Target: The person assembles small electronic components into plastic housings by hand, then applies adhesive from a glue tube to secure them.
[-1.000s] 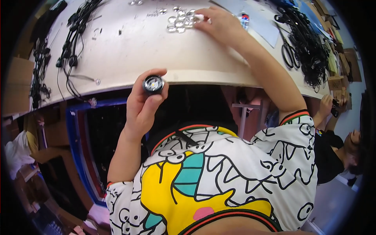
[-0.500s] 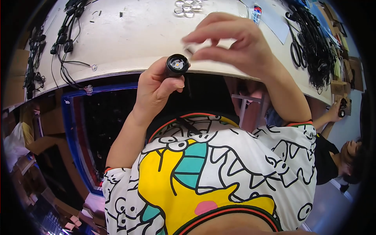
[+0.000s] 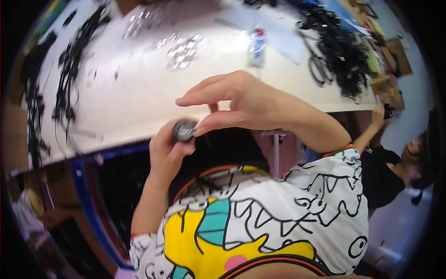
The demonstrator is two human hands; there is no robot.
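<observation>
My left hand (image 3: 163, 156) is closed around a small black cylindrical flashlight head (image 3: 184, 130), its round end facing up. A pale, shiny patch shows inside that end, but motion blur hides whether it is a lens. Just beyond it is my right hand (image 3: 239, 100), with thumb and index finger spread wide. The thumb tip is at the rim of the flashlight head, and the index finger reaches over it without pressing. I see nothing held between the right fingers. Several clear round lenses (image 3: 183, 51) lie on the white table (image 3: 139, 88) ahead.
Another group of clear pieces (image 3: 141, 22) lies farther back. A blue-and-white tube (image 3: 257, 46), black-handled scissors (image 3: 319, 69) and a heap of black cables (image 3: 344, 56) are toward the right. Black cords (image 3: 74, 65) run along the left. A person in black (image 3: 383, 174) works at the right.
My view has shifted, showing more of the table. My right hand has come down to the flashlight head, its fingers spread wider; the small shiny thing blurred at its fingertips no longer shows there.
</observation>
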